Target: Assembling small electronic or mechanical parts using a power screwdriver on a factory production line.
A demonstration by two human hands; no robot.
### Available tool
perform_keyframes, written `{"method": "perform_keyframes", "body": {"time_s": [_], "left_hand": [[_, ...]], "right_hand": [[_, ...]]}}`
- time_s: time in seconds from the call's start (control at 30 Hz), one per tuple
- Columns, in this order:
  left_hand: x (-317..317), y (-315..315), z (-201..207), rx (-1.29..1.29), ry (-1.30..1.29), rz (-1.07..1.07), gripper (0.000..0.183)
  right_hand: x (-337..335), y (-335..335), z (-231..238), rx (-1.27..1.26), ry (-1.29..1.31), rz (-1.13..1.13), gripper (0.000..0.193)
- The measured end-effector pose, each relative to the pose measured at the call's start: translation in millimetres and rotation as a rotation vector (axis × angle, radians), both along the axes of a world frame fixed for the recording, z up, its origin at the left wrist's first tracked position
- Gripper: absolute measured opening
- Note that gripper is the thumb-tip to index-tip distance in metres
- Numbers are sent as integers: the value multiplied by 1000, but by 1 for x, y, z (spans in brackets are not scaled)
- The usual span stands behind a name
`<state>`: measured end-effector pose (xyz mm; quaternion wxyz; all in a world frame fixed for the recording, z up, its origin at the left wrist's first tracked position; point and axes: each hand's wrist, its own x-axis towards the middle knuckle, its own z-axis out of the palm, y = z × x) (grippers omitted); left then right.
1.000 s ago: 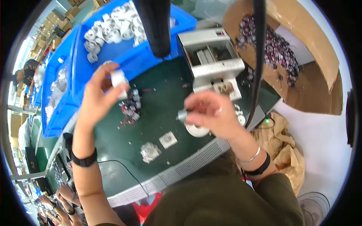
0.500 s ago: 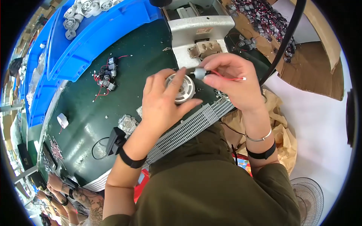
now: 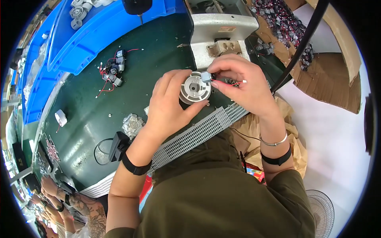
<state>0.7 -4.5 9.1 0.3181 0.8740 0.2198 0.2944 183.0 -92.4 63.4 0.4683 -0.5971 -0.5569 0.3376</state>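
Dark green work surface (image 3: 131, 43) w/ perforated grey front edge (image 3: 198, 133). Blue plastic bins (image 3: 95, 27) along far side, grey benchtop machine (image 3: 222, 27) at back. Open cardboard box (image 3: 329, 79) to the right on pale floor (image 3: 337, 150); fan (image 3: 321, 210) at lower right. Bright, even light.

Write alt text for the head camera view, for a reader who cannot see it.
Seen from above, a person's left hand steadies a round white plastic housing on a dark green workbench, while the right hand holds a small grey motor with red wires at its rim. A grey benchtop machine stands just behind, with blue bins at left.
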Motion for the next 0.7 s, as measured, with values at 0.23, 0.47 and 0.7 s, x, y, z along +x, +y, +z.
{"method": "perform_keyframes", "body": {"time_s": [0.23, 0.47, 0.7], "left_hand": [[2, -11, 8, -68, -133, 57, 65], [-4, 12, 7, -30, -27, -137, 59], [-2, 31, 14, 30, 9, -270, 60]], "right_hand": [[-6, 4, 3, 47, -286, 98, 24], [-1, 15, 0, 200, -606, 325, 22], [0, 19, 4, 302, -883, 468, 24]]}}
